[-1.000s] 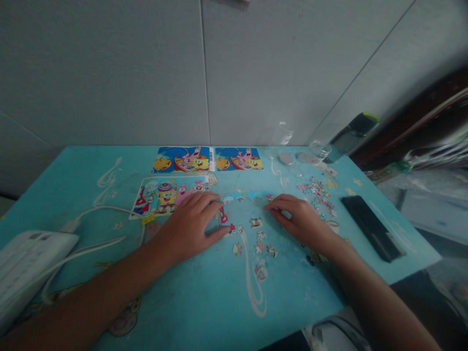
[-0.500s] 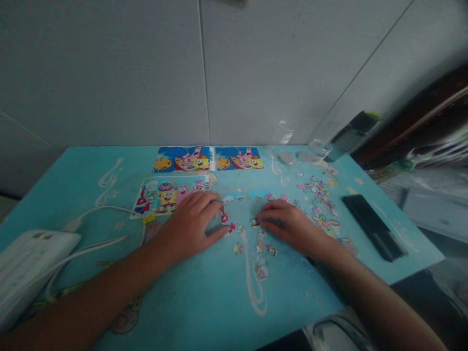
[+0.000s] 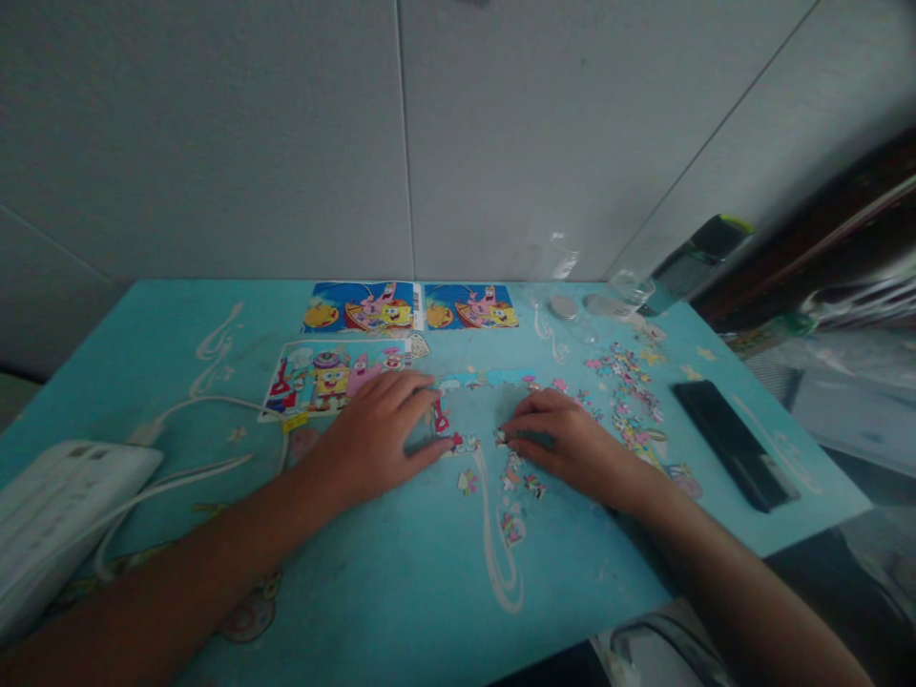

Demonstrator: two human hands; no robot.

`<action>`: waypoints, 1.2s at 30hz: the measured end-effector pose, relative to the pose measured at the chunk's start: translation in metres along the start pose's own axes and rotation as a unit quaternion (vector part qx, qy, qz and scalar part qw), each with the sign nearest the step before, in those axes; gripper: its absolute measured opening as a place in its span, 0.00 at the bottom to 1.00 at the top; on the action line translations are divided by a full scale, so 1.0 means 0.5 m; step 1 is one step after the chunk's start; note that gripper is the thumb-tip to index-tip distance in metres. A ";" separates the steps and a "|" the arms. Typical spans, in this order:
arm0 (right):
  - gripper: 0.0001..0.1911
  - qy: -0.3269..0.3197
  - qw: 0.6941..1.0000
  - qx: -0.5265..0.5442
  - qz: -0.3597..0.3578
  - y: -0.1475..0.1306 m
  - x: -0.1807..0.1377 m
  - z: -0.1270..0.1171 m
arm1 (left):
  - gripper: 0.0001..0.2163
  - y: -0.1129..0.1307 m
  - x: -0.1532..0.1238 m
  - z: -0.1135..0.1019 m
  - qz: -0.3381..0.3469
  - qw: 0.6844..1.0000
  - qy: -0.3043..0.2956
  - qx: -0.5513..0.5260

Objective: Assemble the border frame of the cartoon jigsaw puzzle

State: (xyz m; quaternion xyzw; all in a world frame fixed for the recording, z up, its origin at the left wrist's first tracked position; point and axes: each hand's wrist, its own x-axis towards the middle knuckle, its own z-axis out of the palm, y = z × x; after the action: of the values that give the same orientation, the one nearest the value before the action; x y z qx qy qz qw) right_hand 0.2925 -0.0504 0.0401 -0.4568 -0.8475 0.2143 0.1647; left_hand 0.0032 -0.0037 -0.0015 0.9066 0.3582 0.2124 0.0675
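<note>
Left hand [image 3: 379, 429] lay flat and open on the table [image 3: 129, 343], fingertips pressing the joined puzzle bits [image 3: 447, 431] beside the picture card [image 3: 325, 377]. Right hand [image 3: 565, 444] was curled, fingertips on one small puzzle piece [image 3: 501, 437] mid-table, just right of the joined bits; pinched or only pressed, couldn't tell. Piece looked like thin, light, bendy card lying flat, so probably best slid or nipped at its edges. Loose pieces [image 3: 511, 477] lay just nearer.

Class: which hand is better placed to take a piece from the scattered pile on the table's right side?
Probably the right hand: it lies beside the scattered puzzle pieces, while the left hand rests flat by the picture sheet.
</note>
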 end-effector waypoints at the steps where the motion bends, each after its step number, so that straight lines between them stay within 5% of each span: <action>1: 0.10 -0.005 1.000 -0.004 0.002 -0.001 -0.001 -0.003 | 0.25 0.000 0.000 0.000 0.001 1.000 -0.002 0.001; 9: 0.09 -0.001 1.000 0.007 0.005 0.002 -0.016 -0.028 | 0.24 -0.003 0.000 0.003 0.011 1.000 0.000 0.016; 19: 0.09 -0.124 0.992 0.010 0.002 -0.034 -0.028 -0.039 | 0.25 -0.002 0.000 0.000 0.005 1.000 -0.009 0.017; 36: 0.13 -0.125 0.992 0.011 0.027 -0.033 -0.037 -0.035 | 0.24 -0.003 -0.003 0.001 0.002 1.000 -0.001 0.005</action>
State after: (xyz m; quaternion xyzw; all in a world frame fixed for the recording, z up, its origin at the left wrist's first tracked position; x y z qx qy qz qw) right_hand 0.2990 -0.0702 0.0620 -0.4470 -0.8467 0.2831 0.0568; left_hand 0.0017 -0.0036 -0.0028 0.9078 0.3576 0.2100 0.0629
